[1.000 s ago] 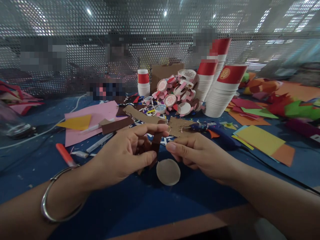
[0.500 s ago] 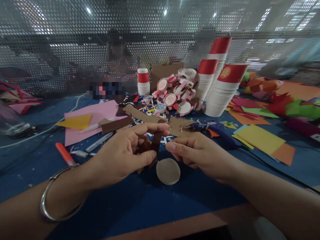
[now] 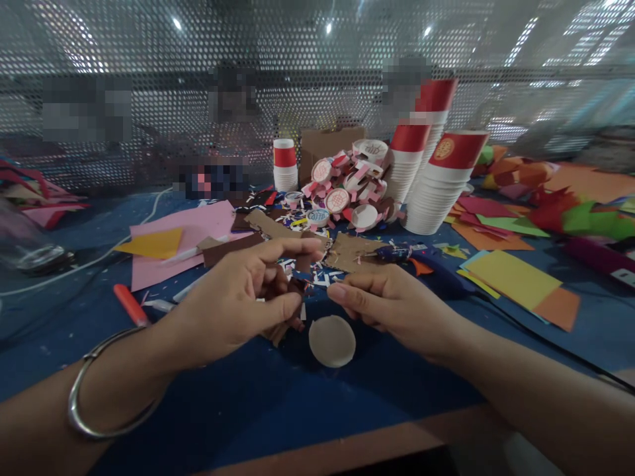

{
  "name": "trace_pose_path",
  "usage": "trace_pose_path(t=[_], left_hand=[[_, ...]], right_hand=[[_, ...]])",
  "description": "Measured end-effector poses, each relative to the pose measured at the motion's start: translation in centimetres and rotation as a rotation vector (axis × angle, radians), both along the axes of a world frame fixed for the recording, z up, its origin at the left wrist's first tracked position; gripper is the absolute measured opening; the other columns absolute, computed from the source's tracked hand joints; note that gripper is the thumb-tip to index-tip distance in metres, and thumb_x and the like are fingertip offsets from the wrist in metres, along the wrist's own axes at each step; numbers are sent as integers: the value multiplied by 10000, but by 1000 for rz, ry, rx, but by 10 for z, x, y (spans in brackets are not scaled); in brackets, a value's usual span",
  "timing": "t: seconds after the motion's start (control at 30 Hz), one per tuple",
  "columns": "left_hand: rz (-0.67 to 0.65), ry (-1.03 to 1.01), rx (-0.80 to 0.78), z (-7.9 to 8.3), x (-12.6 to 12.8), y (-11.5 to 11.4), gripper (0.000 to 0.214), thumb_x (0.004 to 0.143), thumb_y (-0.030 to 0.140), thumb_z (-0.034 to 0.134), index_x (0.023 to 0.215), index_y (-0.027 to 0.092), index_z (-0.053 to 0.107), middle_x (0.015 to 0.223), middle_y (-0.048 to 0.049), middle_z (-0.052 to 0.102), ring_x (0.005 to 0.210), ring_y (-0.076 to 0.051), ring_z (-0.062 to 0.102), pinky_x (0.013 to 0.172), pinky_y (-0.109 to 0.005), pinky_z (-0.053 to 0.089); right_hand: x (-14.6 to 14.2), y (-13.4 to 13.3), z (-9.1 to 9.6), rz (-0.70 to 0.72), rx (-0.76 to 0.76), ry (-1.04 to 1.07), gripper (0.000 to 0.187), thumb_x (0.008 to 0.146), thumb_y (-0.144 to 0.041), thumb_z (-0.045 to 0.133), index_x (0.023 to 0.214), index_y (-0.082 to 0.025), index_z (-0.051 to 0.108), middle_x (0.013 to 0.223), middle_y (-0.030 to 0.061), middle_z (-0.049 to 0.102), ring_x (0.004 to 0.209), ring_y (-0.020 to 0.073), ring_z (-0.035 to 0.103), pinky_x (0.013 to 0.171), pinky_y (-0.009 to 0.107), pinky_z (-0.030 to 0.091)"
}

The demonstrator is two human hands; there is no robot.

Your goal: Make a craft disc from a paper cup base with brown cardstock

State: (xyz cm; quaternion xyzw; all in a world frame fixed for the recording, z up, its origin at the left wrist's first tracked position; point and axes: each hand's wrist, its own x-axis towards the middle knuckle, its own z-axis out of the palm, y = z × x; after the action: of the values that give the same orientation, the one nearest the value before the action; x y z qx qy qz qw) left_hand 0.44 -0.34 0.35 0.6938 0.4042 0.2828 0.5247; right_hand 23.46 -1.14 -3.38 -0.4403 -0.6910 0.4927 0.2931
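Observation:
My left hand (image 3: 243, 301) is closed around a folded dark brown paper strip (image 3: 292, 297), thumb below and forefinger stretched over its top. My right hand (image 3: 391, 307) is curled in a pinch beside it, fingertips close to the strip's right edge; what it pinches is too small to see. A round beige paper disc (image 3: 332, 340) lies flat on the blue table (image 3: 278, 403) just below both hands. A metal bangle (image 3: 86, 403) sits on my left wrist.
Stacks of red-and-white paper cups (image 3: 436, 185) and a heap of decorated cup pieces (image 3: 347, 192) stand behind. Pink paper (image 3: 183, 235), yellow and orange sheets (image 3: 516, 281), a red marker (image 3: 129, 304), a glue gun (image 3: 426, 261) with cable, brown card scraps (image 3: 352, 248) and a perforated screen (image 3: 297, 66) surround the spot.
The brown strip has bent down and lies lower in my left hand, which shifted slightly left. My right hand and the disc have barely moved.

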Motion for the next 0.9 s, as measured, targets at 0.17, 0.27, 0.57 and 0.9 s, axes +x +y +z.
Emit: trace_pose_path(t=[0.17,0.27,0.57,0.9], left_hand=[[137,78,105,8,-7,-4,633,845,203,702,1445,252,506,875,-32,725,759,-224,766,677,-334,636],[143,198,125,2,-6,-21,666,870,266,696,1488,294,448,861,-28,725,752,-223,737,665,-355,639],[51,450,199,-17,0,-57,617,824,112,606,1399,330,550,1252,-52,658,903,-187,705,628,-244,603],[139,490,582,-6,-27,-35,304,981,320,596,1284,332,624,1073,-15,724,956,-199,687,852,-328,552]], right_hand=[[1,0,6,-97,286,-343,537,974,-614,524,650,-187,484,604,-33,432,565,107,372,530,274,232],[-2,-1,6,-135,372,-625,437,974,-509,559,676,-193,508,619,-7,533,561,129,442,537,283,231],[-9,-6,7,-153,394,-891,345,1001,-469,526,791,-205,601,693,33,679,623,199,616,537,292,190],[-9,-8,7,-167,432,-997,348,1016,-478,503,840,-200,615,698,53,712,636,237,687,531,303,166]])
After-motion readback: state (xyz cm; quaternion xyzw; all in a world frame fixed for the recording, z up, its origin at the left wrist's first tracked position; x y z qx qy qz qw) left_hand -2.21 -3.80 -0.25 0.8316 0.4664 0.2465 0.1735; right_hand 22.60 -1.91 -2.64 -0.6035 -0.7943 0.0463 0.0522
